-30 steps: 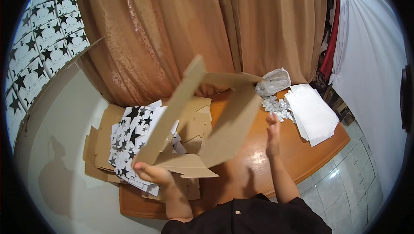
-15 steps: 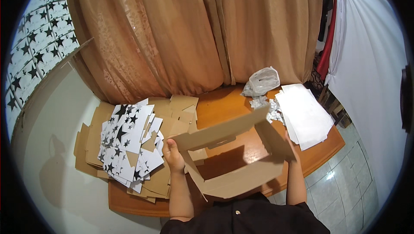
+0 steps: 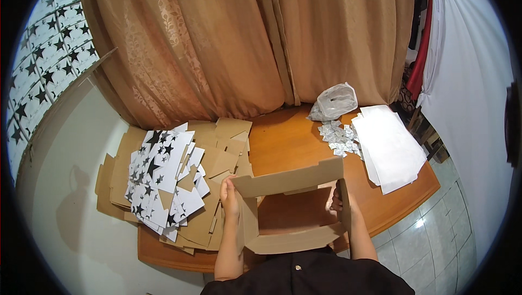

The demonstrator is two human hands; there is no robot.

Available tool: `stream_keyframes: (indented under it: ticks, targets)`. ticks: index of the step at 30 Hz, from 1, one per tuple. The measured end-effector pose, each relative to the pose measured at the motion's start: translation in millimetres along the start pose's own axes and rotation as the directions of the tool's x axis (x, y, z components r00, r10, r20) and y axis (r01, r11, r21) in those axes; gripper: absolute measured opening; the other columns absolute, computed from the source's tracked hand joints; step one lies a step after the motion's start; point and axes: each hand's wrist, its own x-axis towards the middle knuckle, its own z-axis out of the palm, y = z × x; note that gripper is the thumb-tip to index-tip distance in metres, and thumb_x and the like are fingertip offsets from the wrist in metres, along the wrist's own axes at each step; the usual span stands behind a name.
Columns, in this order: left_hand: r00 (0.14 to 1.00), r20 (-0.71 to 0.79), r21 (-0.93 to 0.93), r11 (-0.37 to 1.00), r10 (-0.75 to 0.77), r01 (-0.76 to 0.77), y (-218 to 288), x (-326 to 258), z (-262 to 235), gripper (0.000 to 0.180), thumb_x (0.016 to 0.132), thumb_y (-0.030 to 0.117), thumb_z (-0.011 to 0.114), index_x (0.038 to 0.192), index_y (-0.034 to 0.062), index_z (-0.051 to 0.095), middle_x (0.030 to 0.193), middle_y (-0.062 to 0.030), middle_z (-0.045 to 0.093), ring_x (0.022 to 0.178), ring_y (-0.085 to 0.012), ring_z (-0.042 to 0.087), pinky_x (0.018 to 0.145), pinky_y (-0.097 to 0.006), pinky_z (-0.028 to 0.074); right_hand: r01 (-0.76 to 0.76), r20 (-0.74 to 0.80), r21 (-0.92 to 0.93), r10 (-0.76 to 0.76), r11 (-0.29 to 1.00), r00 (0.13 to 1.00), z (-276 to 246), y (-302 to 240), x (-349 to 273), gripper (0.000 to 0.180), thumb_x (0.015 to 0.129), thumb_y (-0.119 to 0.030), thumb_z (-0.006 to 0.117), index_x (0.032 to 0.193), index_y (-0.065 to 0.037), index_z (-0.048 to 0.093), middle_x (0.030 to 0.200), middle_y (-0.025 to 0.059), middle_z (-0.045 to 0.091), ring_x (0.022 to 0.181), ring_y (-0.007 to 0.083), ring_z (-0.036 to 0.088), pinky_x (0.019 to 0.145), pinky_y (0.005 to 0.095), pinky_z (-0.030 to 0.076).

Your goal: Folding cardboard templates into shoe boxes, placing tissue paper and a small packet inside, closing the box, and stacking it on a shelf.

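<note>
A brown cardboard box frame with an open middle is held up in front of my body, above the near part of the table. My left hand is closed on its left side, thumb near the top corner. On the opposite side my right hand grips the right wall, fingers showing on the inner face. Through the opening the brown tabletop shows. Left of the frame, white sheets with black stars lie in a loose heap on flat brown cardboard pieces.
At the table's right lie white sheets in a stack. Small silvery-white packets are scattered beside them, next to a translucent plastic bag. Brown curtains hang behind the wooden table; a pale wall stands at left.
The frame has turned from a tilt to more level and squared up, and sits slightly lower. My right hand's fingers now show inside its right wall.
</note>
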Motion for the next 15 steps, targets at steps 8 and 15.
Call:
stream_keyframes:
  ticks: [8,15]
  targets:
    - [0.464,0.153,0.167,0.486,-0.872,0.858,-103.5,-74.2,-59.3,0.075,0.085,0.07,0.036,0.121,0.0051,0.047,0.097,-0.0064,0.052,0.089,-0.0198,0.056,0.079,-0.035,0.045,0.065,-0.118,0.293,-0.032,0.954,0.992,-8.3,15.8,13.8,0.042,0.092,-0.05,0.041,0.067,-0.017,0.045,0.043,-0.0033,0.031,0.03,0.012,0.025,0.032,0.0277,0.03]
    - [0.566,0.253,0.248,0.618,-0.784,0.746,32.7,-82.3,2.7,0.066,0.087,0.068,0.031,0.113,0.0107,0.052,0.077,-0.0011,0.051,0.065,-0.0169,0.05,0.062,-0.033,0.045,0.19,-0.37,0.268,-0.081,0.944,0.925,9.1,12.0,17.6,0.041,0.095,-0.048,0.035,0.07,-0.017,0.046,0.045,-0.0021,0.037,0.031,0.0144,0.034,0.031,0.0282,0.031]
